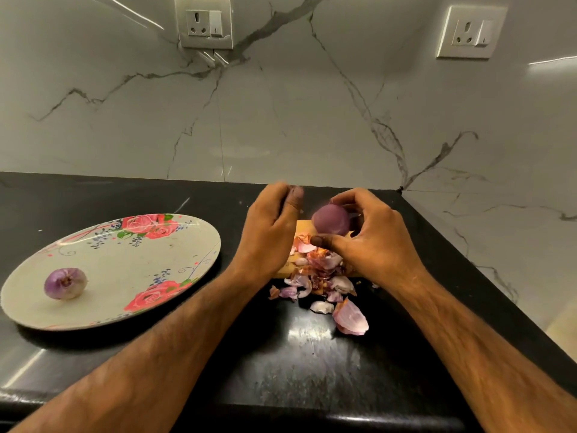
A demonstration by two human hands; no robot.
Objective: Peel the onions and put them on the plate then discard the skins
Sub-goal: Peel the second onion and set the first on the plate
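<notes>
Gripping peeled round purple onion (pixel 331 220) in right hand (pixel 371 242); floral oval plate (pixel 125 264) lying well left, beyond left hand (pixel 268 226), which is sitting nearer plate, curled, contents unclear.

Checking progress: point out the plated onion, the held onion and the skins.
plated onion (pixel 66 281): head view, its root end.
held onion (pixel 330 219): head view, its bare front.
skins (pixel 321 268): head view, middle of the pile.

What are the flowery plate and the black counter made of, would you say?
Plate: perhaps melamine or glazed ceramic; it is glossy with printed roses, and the look leaves it open. Counter: likely polished dark stone; it is speckled with bright glare.
</notes>
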